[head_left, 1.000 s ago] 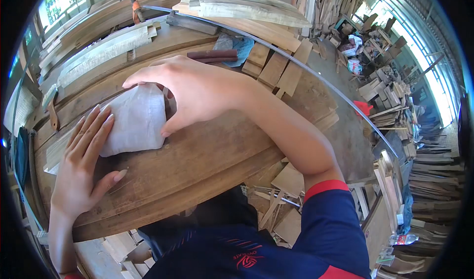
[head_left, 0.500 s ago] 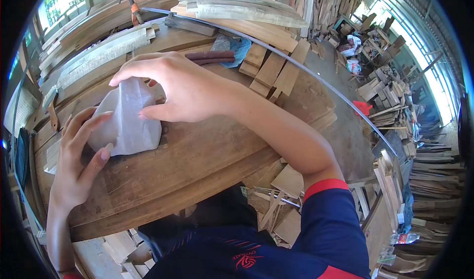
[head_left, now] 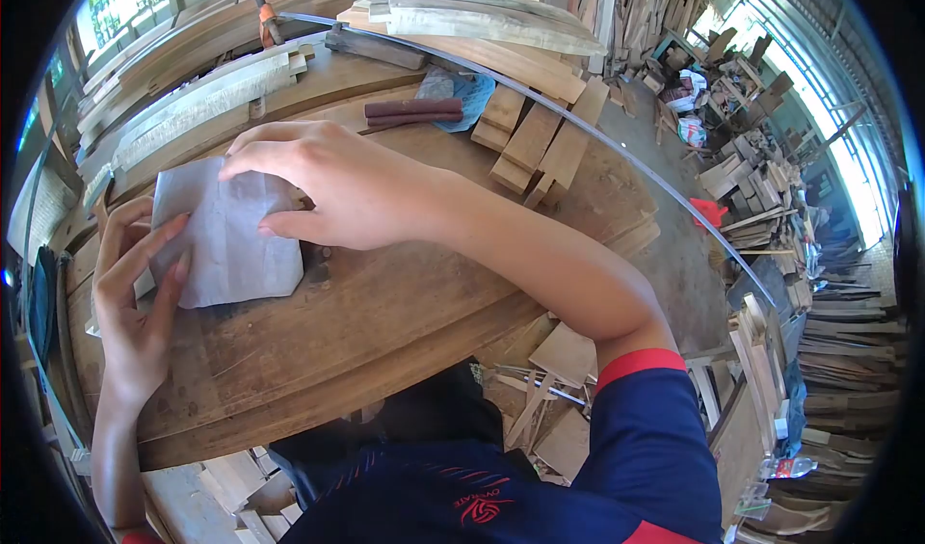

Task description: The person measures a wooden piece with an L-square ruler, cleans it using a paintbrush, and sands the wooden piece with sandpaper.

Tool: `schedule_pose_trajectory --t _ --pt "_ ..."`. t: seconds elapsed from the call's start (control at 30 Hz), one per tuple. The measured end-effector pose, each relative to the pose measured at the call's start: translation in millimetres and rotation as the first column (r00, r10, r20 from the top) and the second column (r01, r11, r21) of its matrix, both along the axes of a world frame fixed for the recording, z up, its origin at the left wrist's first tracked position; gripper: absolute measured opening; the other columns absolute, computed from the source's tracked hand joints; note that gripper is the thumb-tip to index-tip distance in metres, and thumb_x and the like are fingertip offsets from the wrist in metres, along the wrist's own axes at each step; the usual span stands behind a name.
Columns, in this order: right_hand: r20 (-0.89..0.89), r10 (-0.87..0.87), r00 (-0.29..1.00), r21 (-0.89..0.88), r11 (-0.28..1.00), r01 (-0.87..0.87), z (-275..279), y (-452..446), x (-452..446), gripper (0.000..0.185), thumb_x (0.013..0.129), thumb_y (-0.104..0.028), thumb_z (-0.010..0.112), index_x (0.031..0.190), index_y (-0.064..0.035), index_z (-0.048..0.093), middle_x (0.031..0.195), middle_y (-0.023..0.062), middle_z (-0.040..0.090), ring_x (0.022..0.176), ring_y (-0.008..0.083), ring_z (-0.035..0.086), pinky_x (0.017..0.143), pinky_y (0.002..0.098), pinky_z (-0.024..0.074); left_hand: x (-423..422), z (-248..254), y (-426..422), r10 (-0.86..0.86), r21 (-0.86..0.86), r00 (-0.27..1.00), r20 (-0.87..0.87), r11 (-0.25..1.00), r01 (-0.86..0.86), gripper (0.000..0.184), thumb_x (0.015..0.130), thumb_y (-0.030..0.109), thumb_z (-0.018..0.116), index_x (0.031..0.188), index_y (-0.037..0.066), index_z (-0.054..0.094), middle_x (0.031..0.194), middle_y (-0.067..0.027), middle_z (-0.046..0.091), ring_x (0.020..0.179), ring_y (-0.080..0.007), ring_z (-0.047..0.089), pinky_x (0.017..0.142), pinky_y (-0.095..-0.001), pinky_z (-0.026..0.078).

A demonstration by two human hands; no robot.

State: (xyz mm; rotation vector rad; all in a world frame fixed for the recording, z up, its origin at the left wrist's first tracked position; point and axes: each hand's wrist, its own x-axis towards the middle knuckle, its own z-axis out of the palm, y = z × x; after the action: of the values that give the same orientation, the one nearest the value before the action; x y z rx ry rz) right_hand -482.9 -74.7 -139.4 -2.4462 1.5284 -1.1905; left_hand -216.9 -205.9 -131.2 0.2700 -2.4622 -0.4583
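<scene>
A creased, whitish-grey sheet of paper (head_left: pixel 241 245) stands partly upright over the wooden workbench (head_left: pixel 385 303), in front of me at the left. My left hand (head_left: pixel 140 303) grips its left side, with thumb and fingertips on the near face. From above, my right hand (head_left: pixel 318 183) holds the sheet, fingers on its upper part and thumb against its right side. Fold lines run down the middle of the paper. Its far side is hidden from me. Behind my left hand, a wooden handle (head_left: pixel 101 202) is partly covered.
Two brown rolls (head_left: pixel 414 112) lie beside a blue cloth or bag (head_left: pixel 472 96) behind my right wrist. Wooden blocks (head_left: pixel 540 149) sit right of them. Long boards (head_left: pixel 212 101) and an orange-gripped clamp (head_left: pixel 263 24) are at the back. Timber piles fill the right side.
The sheet has opened from a sharply ridged fold into a flatter, broader face. My left hand has shifted slightly left, with its thumb higher on the paper; my right hand has moved slightly lower.
</scene>
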Motion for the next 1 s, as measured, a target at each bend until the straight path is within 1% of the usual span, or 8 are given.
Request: schedule_pose_trajectory --t 0.23,0.47,0.57,0.67,0.73,0.83,0.93,1.0 --pt "-0.013 -0.011 1.000 -0.017 1.000 0.010 -5 -1 2 0.049 0.090 -0.014 0.080 0.135 -0.0008 0.065 0.140 0.0196 0.065 0.121 0.0405 0.066 0.105 0.0471 0.0539 3 -9 -9 0.004 0.079 0.999 -0.053 0.997 0.000 0.044 0.086 -0.013 0.071 0.128 0.001 0.074 0.140 -0.0129 0.054 0.096 -0.0154 0.058 0.092 -0.0320 0.051" --pt "-0.025 -0.037 0.999 0.010 0.999 0.037 -7 -1 2 0.048 0.095 -0.023 0.078 0.138 -0.0040 0.067 0.139 0.0248 0.063 0.117 0.0428 0.067 0.103 0.0481 0.0544 6 -6 -7 0.057 -0.013 0.997 -0.049 0.998 -0.058 0.043 0.086 -0.009 0.074 0.127 0.003 0.076 0.138 -0.0124 0.055 0.088 -0.0148 0.051 0.086 -0.0318 0.049" --pt "-0.031 -0.060 0.998 0.081 0.995 0.062 -4 2 3 0.048 0.096 -0.026 0.075 0.136 -0.0002 0.067 0.133 0.0302 0.064 0.122 0.0476 0.065 0.106 0.0502 0.0530 6 -8 -8 0.070 -0.007 0.996 -0.054 0.997 -0.071 0.042 0.086 -0.008 0.074 0.127 0.004 0.076 0.137 -0.0130 0.056 0.087 -0.0156 0.051 0.085 -0.0317 0.048" --pt "-0.024 -0.053 0.998 0.121 0.991 0.055 -2 3 4 0.048 0.097 -0.028 0.074 0.135 0.0008 0.067 0.131 0.0308 0.065 0.119 0.0477 0.066 0.104 0.0494 0.0536 6 -5 -4 0.084 -0.033 0.995 -0.046 0.996 -0.086 0.041 0.087 -0.006 0.074 0.126 0.004 0.076 0.135 -0.0140 0.057 0.086 -0.0165 0.050 0.084 -0.0320 0.048" --pt "-0.051 -0.069 0.996 0.122 0.990 0.075 -3 4 4 0.049 0.098 -0.031 0.074 0.138 -0.0033 0.067 0.134 0.0275 0.064 0.110 0.0430 0.069 0.100 0.0483 0.0548 6 -3 -4 0.072 -0.057 0.997 -0.017 0.996 -0.072 0.040 0.088 -0.006 0.072 0.126 0.003 0.076 0.133 -0.0149 0.058 0.085 -0.0169 0.050 0.083 -0.0322 0.048" --pt "-0.075 -0.077 0.994 0.149 0.985 0.087 -2 4 3 0.048 0.100 -0.032 0.073 0.139 -0.0055 0.066 0.137 0.0259 0.063 0.108 0.0414 0.069 0.099 0.0480 0.0548 7 -1 -1 0.069 -0.013 0.997 0.038 0.998 -0.069 0.037 0.092 -0.003 0.067 0.127 0.004 0.076 0.131 -0.0154 0.059 0.087 -0.0201 0.049 0.089 -0.0359 0.047" --pt "-0.098 -0.072 0.993 0.112 0.990 0.082 -6 2 1 0.047 0.101 -0.032 0.071 0.139 -0.0057 0.066 0.138 0.0262 0.063 0.112 0.0427 0.068 0.101 0.0484 0.0537 7 4 4 0.145 -0.248 0.983 0.112 0.962 -0.114 0.035 0.096 0.003 0.063 0.129 0.004 0.075 0.137 -0.0171 0.059 0.105 -0.0272 0.057 0.102 -0.0418 0.043" --pt "-0.108 -0.071 0.992 0.090 0.993 0.081 -9 1 1 0.047 0.101 -0.032 0.071 0.139 -0.0056 0.067 0.138 0.0263 0.063 0.115 0.0434 0.066 0.102 0.0486 0.0530 8 5 1 0.156 -0.336 0.975 0.156 0.937 -0.096 0.037 0.098 0.010 0.062 0.132 0.004 0.074 0.145 -0.0187 0.057 0.124 -0.0330 0.055 0.110 -0.0446 0.038"
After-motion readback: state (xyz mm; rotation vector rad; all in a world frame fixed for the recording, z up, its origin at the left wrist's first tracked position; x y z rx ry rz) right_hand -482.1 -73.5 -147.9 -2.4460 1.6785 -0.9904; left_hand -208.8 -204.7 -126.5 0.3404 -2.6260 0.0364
